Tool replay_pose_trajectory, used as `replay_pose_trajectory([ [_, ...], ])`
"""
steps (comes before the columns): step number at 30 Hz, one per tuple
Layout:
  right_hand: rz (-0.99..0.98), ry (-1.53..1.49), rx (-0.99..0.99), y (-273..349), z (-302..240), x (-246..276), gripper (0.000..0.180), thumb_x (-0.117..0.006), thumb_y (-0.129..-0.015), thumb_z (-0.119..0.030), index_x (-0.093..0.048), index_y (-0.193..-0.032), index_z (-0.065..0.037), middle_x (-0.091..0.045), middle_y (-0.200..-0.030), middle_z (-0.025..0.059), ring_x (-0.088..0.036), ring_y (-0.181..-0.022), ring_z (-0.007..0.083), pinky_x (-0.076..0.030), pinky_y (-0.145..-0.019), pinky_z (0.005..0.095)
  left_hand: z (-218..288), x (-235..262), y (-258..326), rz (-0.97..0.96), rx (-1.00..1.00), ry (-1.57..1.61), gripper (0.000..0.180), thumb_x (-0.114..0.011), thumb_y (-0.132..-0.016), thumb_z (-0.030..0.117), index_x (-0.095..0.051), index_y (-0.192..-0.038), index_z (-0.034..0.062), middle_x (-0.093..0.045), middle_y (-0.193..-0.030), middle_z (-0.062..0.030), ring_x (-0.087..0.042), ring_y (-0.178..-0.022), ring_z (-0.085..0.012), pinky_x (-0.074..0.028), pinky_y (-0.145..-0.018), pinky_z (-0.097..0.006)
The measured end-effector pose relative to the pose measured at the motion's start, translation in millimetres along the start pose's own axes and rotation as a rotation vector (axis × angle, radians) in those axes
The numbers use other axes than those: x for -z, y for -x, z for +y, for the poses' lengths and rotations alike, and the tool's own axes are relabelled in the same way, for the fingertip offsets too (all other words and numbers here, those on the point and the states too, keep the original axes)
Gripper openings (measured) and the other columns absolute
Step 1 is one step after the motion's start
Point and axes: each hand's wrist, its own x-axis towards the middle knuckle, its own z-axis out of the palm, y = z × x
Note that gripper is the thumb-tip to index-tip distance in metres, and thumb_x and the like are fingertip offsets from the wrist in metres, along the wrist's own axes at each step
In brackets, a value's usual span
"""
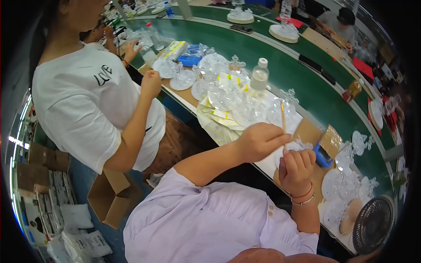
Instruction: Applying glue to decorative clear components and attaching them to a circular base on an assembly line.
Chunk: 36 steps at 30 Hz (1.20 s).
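Observation:
My left hand and my right hand meet over the near edge of the bench, both closed with fingertips almost touching. A thin tan stick, perhaps a fine brush, rises upright from the left fingertips. Its lower end runs down toward the pinched right thumb and finger; whether the right hand grips it or some small part is hidden. Behind my hands lies a pile of clear plastic ornaments. To the right of my right hand stands a blue device, with a cardboard piece beside it.
A white-capped bottle stands behind the pile. More clear round-based pieces and a black fan are at the right. A co-worker in a white shirt is at my left. The green conveyor runs beyond; an open carton sits below.

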Motion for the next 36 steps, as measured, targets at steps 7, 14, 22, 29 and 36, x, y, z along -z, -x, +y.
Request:
replay_pose_trajectory([
  [7, -0.044, -0.215, -0.067, 16.3, -11.7, 2.8, 0.037, -0.062, -0.083, -0.008, -0.05, -0.118, -0.003, -0.061, -0.097, 0.0142, -0.055, -0.075, 0.0305, -0.04, -0.073, 0.0435, -96.1, 94.6, 34.7, 0.256, 0.334, -0.476, 0.022, -0.068, -0.075, -0.003, -0.069, -0.095, 0.0074, -0.066, -0.085, -0.0103, -0.064, -0.072, -0.028, -0.052, -0.061, -0.034],
  [14, -0.222, -0.247, -0.283, 75.1, -19.9, 3.0, 0.029, -0.061, -0.082, -0.002, -0.054, -0.11, -0.002, -0.061, -0.094, 0.0131, -0.056, -0.075, 0.03, -0.042, -0.072, 0.0416, -191.7, 139.8, 62.5, 0.444, 0.487, -0.589, 0.015, -0.064, -0.085, 0.004, -0.066, -0.1, 0.0037, -0.064, -0.091, -0.0133, -0.062, -0.084, -0.0313, -0.05, -0.073, -0.037],
  [22, -0.156, -0.236, -0.463, 111.9, -24.8, -8.8, 0.026, -0.06, -0.082, 0.001, -0.055, -0.107, -0.002, -0.061, -0.092, 0.0139, -0.055, -0.073, 0.03, -0.04, -0.068, 0.0409, -216.6, 146.0, 77.8, 0.335, 0.463, -0.812, 0.017, -0.063, -0.089, 0.011, -0.067, -0.103, 0.0023, -0.067, -0.103, -0.0136, -0.065, -0.088, -0.0287, -0.049, -0.081, -0.035],
  [29, -0.196, -0.291, -0.445, 122.3, -24.9, -31.5, 0.027, -0.062, -0.081, 0.0, -0.055, -0.106, -0.001, -0.061, -0.091, 0.0136, -0.056, -0.074, 0.0306, -0.042, -0.069, 0.0421, -225.6, 139.3, 103.0, 0.353, 0.585, -0.723, 0.012, -0.062, -0.088, 0.011, -0.066, -0.096, 0.0031, -0.069, -0.091, -0.0135, -0.066, -0.087, -0.0299, -0.048, -0.076, -0.037],
  [36, -0.159, -0.323, -0.484, 125.7, -19.4, -34.5, 0.026, -0.063, -0.08, 0.0, -0.056, -0.105, -0.001, -0.061, -0.092, 0.0133, -0.057, -0.076, 0.0303, -0.043, -0.07, 0.0423, -243.5, 138.2, 95.6, 0.368, 0.669, -0.774, 0.012, -0.062, -0.087, 0.013, -0.067, -0.092, 0.0036, -0.069, -0.091, -0.0147, -0.065, -0.086, -0.0295, -0.048, -0.075, -0.037],
])
